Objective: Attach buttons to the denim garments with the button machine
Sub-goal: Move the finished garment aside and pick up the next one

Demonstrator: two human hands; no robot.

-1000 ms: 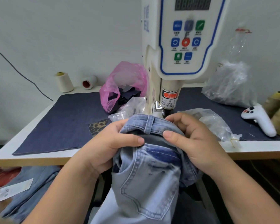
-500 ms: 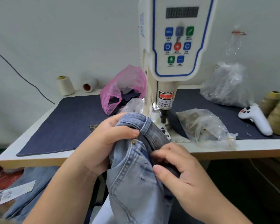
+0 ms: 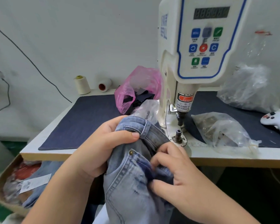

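Table edge [image 3: 103,153]: jeans [image 3: 128,180] btwn both hands, L [image 3: 102,147] & R [image 3: 181,178] gripping.

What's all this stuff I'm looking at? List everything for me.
jeans: one pair, light blue, held at the table's front edge
button machine: one, cream with blue-edged panel, on the table
table: one, white top with wooden edge
denim mat: one, dark blue, covering the table
pink bag: one, left of the machine, dark scraps inside
clear bags: several, around the machine
thread cones: two, cream, back left
white controller: one, far right
box of garments: one, cardboard, lower left
left hand: gripping the waistband
right hand: pinching the denim
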